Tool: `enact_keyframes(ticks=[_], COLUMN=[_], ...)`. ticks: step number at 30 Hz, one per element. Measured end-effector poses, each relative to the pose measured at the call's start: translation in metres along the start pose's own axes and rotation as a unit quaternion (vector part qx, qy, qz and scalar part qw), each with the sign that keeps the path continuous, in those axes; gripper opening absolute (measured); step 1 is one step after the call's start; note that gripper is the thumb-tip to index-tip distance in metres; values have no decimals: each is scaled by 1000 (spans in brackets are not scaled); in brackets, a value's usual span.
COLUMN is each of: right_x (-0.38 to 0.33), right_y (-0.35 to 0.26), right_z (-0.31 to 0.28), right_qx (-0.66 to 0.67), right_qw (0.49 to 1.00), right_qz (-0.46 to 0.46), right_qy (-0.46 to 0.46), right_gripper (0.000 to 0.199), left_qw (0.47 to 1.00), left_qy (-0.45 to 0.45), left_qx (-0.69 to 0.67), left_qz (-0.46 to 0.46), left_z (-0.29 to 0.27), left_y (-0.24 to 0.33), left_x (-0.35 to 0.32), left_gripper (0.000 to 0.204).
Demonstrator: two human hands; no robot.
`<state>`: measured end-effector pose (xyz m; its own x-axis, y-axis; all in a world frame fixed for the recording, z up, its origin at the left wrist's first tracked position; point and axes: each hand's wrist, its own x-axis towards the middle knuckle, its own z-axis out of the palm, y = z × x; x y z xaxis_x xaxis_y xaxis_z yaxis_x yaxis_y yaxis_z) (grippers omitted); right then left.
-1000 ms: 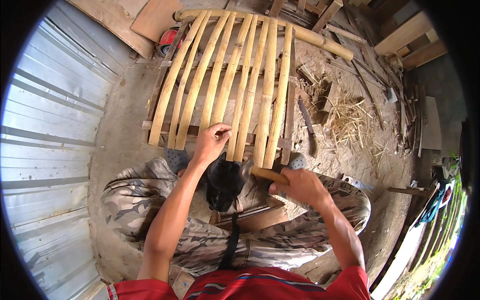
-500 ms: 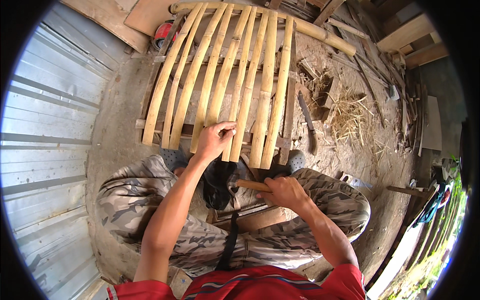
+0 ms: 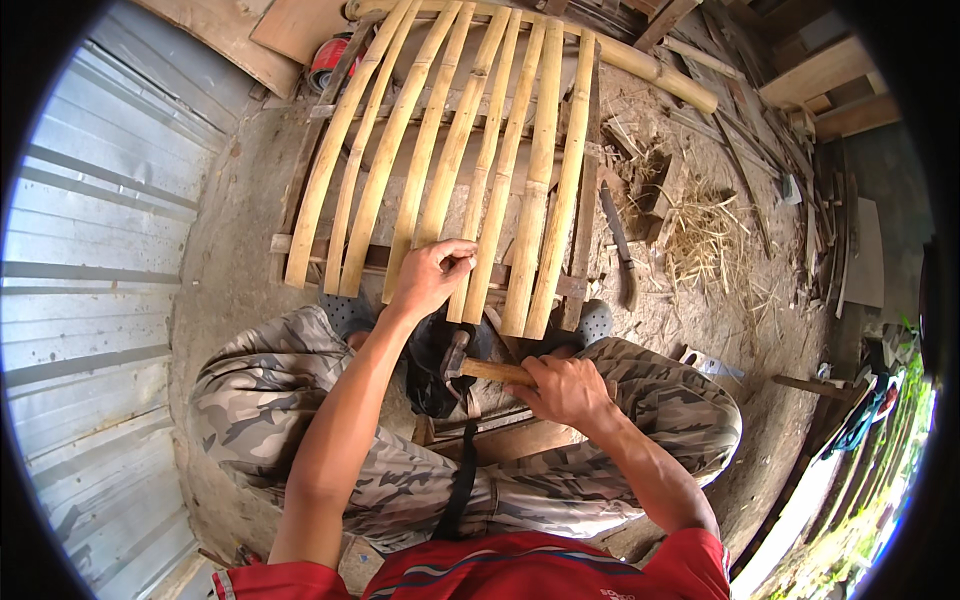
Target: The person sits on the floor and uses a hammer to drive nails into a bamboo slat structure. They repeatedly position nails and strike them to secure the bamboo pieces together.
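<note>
Over the near part of a rack of split bamboo slats [image 3: 463,130], my left hand [image 3: 428,280] is closed in a pinch at a middle slat. Whatever lies between its fingertips is too small to make out. The slats rest across a dark wooden crossbar [image 3: 377,257]. My right hand [image 3: 570,388] grips the wooden handle of a hammer [image 3: 495,371]. Its metal head points left, held over my lap just short of the slat ends and apart from them.
A long knife [image 3: 617,235] lies right of the rack, beside a heap of shavings [image 3: 712,225]. One bamboo pole [image 3: 660,75] crosses the far end. A red can [image 3: 325,62] stands far left, near the corrugated metal wall [image 3: 100,320]. A black bag [image 3: 430,390] sits between my legs.
The hammer has come up and turned so that its head now shows clearly, with my right hand shifted slightly. My left hand keeps its pinch at the same slat.
</note>
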<state>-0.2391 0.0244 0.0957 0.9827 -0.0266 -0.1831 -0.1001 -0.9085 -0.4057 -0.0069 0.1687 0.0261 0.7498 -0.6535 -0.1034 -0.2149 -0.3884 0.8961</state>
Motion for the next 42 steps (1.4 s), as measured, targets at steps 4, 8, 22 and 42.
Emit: enact_keyframes(ticks=[4,8,22,42], right_x=[-1,1,2,16], right_y=[-5,1,8,13], right_z=[-4,-2,-3,-79], right_qx=[-3,31,34,253], right_qw=[999,999,999,925], right_qz=[20,-11,9,273], right_qy=[31,26,-17,80], right_gripper=[42,42,45,54], left_qw=[999,998,997,979], left_qy=[14,19,11,91], left_qx=[8,-14,29,56], left_qz=[31,55,74,175], left_z=[1,3,10,19], left_y=[0,-9,-11,-18], left_x=[-1,0,-3,-5], left_gripper=[25,25,24,26])
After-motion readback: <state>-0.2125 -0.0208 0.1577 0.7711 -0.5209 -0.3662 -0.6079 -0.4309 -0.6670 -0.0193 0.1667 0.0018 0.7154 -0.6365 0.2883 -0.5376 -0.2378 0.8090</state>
